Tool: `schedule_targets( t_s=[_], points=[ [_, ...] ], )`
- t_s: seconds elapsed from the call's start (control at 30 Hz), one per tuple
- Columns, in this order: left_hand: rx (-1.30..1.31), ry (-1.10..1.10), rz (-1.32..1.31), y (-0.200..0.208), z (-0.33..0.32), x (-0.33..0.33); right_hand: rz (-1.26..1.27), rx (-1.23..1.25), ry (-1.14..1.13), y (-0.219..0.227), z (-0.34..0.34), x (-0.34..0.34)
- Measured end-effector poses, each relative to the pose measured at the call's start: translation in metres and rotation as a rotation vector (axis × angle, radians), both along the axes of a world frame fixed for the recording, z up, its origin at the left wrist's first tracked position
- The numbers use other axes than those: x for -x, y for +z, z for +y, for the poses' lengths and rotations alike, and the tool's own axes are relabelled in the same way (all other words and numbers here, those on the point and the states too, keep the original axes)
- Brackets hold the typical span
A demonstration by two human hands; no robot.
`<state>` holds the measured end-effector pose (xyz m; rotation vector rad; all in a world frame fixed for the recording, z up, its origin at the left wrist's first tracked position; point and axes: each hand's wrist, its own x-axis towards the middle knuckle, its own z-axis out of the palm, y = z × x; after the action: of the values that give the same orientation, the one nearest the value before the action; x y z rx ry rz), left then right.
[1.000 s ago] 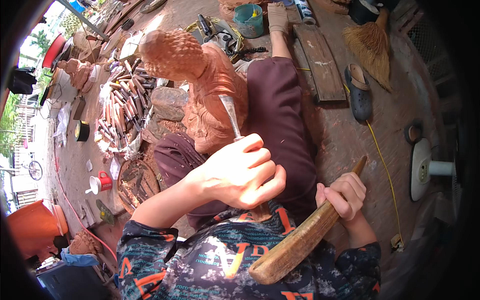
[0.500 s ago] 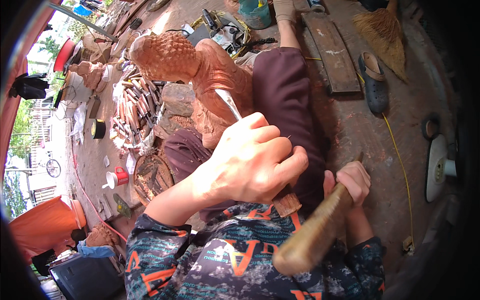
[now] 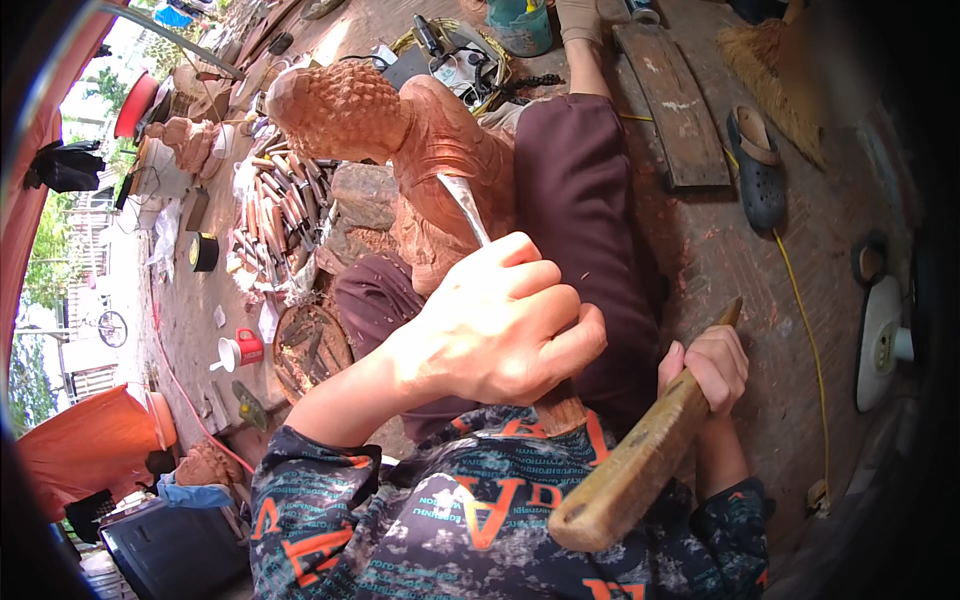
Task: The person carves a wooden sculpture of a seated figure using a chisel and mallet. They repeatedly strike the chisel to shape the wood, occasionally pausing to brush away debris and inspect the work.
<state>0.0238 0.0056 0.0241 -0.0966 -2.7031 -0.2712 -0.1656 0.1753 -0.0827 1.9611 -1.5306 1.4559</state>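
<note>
My left hand (image 3: 505, 325) is closed round the handle of a chisel (image 3: 466, 208), its steel blade pointing away from me. The blade's tip rests against a reddish-brown wooden carving (image 3: 450, 145) of a figure with a knobbly, curled head, which leans between my legs. Below my fist, the butt of the chisel's wooden handle shows. My right hand (image 3: 712, 368) grips a worn wooden mallet (image 3: 625, 470) by its narrow end. Its thick end slants down toward my shirt, apart from the chisel's butt.
Left of the carving lies a pile of chisels (image 3: 275, 205) beside a wood block (image 3: 362, 195). A round tray of scraps (image 3: 312, 345) and a red-and-white cup (image 3: 240, 350) are nearer. On the right are a plank (image 3: 675, 110), a dark clog (image 3: 757, 180) and a yellow cord (image 3: 800, 325).
The mallet was blurred by motion and now shows sharply, tilted a little differently beside the chisel's butt. The chisel's tip stays at the carving. The whole view has shifted slightly.
</note>
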Motion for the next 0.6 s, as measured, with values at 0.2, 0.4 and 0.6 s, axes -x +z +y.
schedule_targets(
  t_s=[0.2, 0.4, 0.6],
  points=[
    [0.129, 0.042, 0.392, 0.01, 0.004, -0.017, -0.089, -0.054, -0.017, -0.001, -0.001, -0.003],
    [0.019, -0.039, 0.412, -0.013, 0.012, -0.009, -0.13, -0.032, 0.02, -0.001, -0.001, -0.01],
    [0.08, 0.035, 0.426, -0.012, 0.014, -0.012, -0.109, 0.02, 0.071, -0.001, -0.008, -0.014]
  ],
)
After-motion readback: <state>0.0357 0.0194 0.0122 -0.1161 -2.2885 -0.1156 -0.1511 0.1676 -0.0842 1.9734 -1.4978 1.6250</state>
